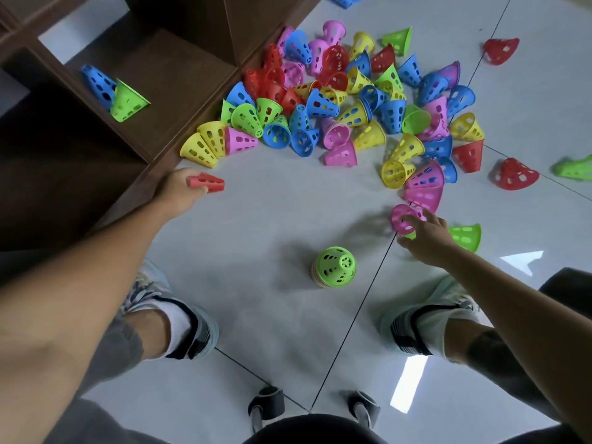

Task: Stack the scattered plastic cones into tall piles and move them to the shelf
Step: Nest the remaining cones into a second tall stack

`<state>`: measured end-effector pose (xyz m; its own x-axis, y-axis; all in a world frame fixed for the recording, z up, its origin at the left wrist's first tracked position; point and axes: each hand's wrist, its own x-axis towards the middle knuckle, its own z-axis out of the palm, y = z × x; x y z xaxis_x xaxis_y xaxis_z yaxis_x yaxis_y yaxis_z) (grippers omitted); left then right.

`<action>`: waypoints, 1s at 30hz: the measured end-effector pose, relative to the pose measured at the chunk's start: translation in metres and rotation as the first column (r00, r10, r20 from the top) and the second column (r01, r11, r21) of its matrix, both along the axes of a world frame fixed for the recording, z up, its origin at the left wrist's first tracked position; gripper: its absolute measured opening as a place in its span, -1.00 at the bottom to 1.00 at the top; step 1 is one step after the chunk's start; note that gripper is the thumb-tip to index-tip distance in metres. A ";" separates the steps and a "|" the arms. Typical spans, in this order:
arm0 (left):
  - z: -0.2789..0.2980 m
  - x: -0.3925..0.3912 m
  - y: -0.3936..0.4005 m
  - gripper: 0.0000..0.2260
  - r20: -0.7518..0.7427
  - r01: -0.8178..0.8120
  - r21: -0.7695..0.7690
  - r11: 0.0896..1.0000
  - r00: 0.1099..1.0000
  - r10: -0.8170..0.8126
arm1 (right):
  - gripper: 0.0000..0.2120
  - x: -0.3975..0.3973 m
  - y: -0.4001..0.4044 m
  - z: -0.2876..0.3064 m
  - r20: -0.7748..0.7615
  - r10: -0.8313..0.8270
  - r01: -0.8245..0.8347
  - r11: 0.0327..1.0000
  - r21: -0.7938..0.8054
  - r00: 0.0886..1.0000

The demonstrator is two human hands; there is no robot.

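**Cones gripped in both hands above a short stack**

A red cone (206,183) is grasped in the left hand (179,191) at the left centre of the frame, just beside the lower edge of the shelf (179,75). The fingers are curled round the cone's narrow end, and its wide end is pointed to the right.

A pink cone (404,219) is held by the right hand (427,233) at the right centre of the frame. The fingers are curled over its rim, and its open mouth is turned toward the camera. The hand and cone are slightly blurred. A green cone (466,236) is seen lying on the floor (272,213) just behind that hand.

A stack (334,267) is seen standing upright on the floor at lower centre, between the 2 hands and nearer the camera. It is topped by a green cone, and rims of other colours are visible beneath it; how many cannot be told.

A pile (346,104) of loose cones in red, pink, blue, yellow and green is spread across the upper centre of the frame, against the shelf's front. A few strays are scattered at the right edge, among them 2 red ones and a green one.

In the upper left, a blue cone (97,83) and a second green cone (126,102) are seen lying on their sides inside a shelf compartment, touching each other.

2 shoes are planted on the floor at the lower left and lower right.
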<state>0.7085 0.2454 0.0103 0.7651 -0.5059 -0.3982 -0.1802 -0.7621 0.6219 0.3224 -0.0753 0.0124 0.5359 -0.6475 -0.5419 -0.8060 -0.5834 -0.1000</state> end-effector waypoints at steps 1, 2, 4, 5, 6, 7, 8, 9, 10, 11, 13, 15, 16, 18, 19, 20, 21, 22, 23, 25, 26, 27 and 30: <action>-0.003 -0.004 0.000 -0.87 -0.001 -0.018 -0.020 1.000 1.000 0.018 | -0.40 0.000 -0.001 -0.002 -0.001 -0.007 0.007 1.000 0.008 1.000; -0.006 -0.007 -0.001 -0.87 0.001 -0.049 -0.038 0.998 0.999 0.049 | -0.39 0.000 -0.003 -0.004 -0.002 -0.008 0.008 1.000 0.016 1.000; -0.013 -0.013 0.000 -0.89 -0.008 -0.103 -0.057 0.993 0.995 0.103 | -0.36 0.001 -0.004 -0.008 -0.009 -0.001 0.001 1.000 0.022 1.000; -0.014 -0.017 0.000 -0.88 0.020 -0.112 -0.043 0.993 0.993 0.113 | -0.34 0.000 -0.004 -0.010 -0.007 -0.005 0.005 1.000 0.022 1.000; -0.013 -0.023 -0.002 -0.87 0.052 -0.119 -0.023 0.993 0.991 0.120 | -0.33 0.000 -0.003 -0.011 0.000 -0.011 0.011 1.000 0.017 1.000; -0.008 -0.035 -0.008 -0.87 0.071 -0.121 -0.039 0.992 0.990 0.124 | -0.33 0.001 -0.002 -0.011 0.010 -0.017 0.017 1.000 0.013 1.000; -0.004 -0.044 -0.013 -0.88 0.068 -0.125 -0.063 0.990 0.989 0.130 | -0.34 0.001 0.000 -0.010 0.021 -0.021 0.021 1.000 0.010 1.000; 0.000 -0.053 -0.020 -0.89 0.053 -0.120 -0.109 0.987 0.991 0.127 | -0.35 0.002 0.001 -0.009 0.035 -0.025 0.025 1.000 0.010 0.999; 0.006 -0.062 -0.026 -0.91 0.024 -0.122 -0.155 0.980 0.992 0.127 | -0.36 0.003 0.002 -0.008 0.055 -0.026 0.026 1.000 0.005 0.998; 0.010 -0.068 -0.032 -0.93 -0.008 -0.121 -0.200 0.972 0.992 0.122 | -0.37 0.004 0.003 -0.006 0.075 -0.027 0.027 1.000 -0.001 0.997; 0.021 -0.078 -0.046 -0.93 -0.073 -0.117 -0.279 0.953 0.992 0.100 | -0.38 0.007 0.004 -0.001 0.109 -0.027 0.028 1.000 -0.005 0.994; 0.038 -0.092 -0.060 -0.90 -0.141 -0.080 -0.363 0.928 0.990 0.030 | -0.35 0.010 0.005 0.004 0.137 -0.062 0.060 0.998 0.019 0.989; 0.048 -0.101 -0.067 -0.90 -0.190 -0.071 -0.406 0.911 0.982 -0.009 | -0.33 0.011 0.005 0.007 0.149 -0.082 0.078 0.996 0.032 0.986; 0.066 -0.116 -0.077 -0.90 -0.331 -0.090 -0.477 0.874 0.940 -0.084 | -0.34 0.013 0.006 0.013 0.186 -0.100 0.095 0.995 0.033 0.977; 0.073 -0.122 -0.081 -0.87 -0.407 -0.110 -0.500 0.859 0.905 -0.122 | -0.37 0.013 0.007 0.016 0.219 -0.106 0.103 0.994 0.026 0.970; 0.081 -0.128 -0.084 -0.82 -0.481 -0.128 -0.512 0.849 0.862 -0.160 | -0.42 0.013 0.008 0.019 0.262 -0.117 0.117 0.993 0.018 0.958; 0.086 -0.133 -0.087 -0.78 -0.545 -0.142 -0.517 0.844 0.814 -0.198 | -0.49 0.013 0.009 0.022 0.305 -0.132 0.136 0.991 0.007 0.943; 0.090 -0.137 -0.088 -0.74 -0.593 -0.145 -0.518 0.843 0.771 -0.232 | -0.56 0.013 0.009 0.025 0.344 -0.143 0.155 0.988 -0.005 0.928; 0.092 -0.142 -0.090 -0.72 -0.625 -0.137 -0.516 0.845 0.735 -0.262 | -0.63 0.013 0.009 0.029 0.376 -0.158 0.175 0.985 -0.010 0.913; 0.093 -0.151 -0.090 -0.74 -0.666 -0.115 -0.501 0.858 0.684 -0.298 | -0.75 0.013 0.008 0.034 0.436 -0.213 0.220 0.975 0.034 0.875; 0.092 -0.155 -0.089 -0.77 -0.679 -0.107 -0.490 0.865 0.668 -0.303 | -0.78 0.014 0.008 0.037 0.466 -0.256 0.243 0.966 0.090 0.847; 0.090 -0.159 -0.088 -0.80 -0.690 -0.102 -0.480 0.872 0.657 -0.303 | -0.79 0.014 0.008 0.040 0.493 -0.313 0.262 0.950 0.171 0.812; 0.083 -0.168 -0.085 -0.81 -0.702 -0.084 -0.455 0.886 0.646 -0.300 | -0.81 0.015 0.011 0.048 0.509 -0.454 0.259 0.875 0.409 0.731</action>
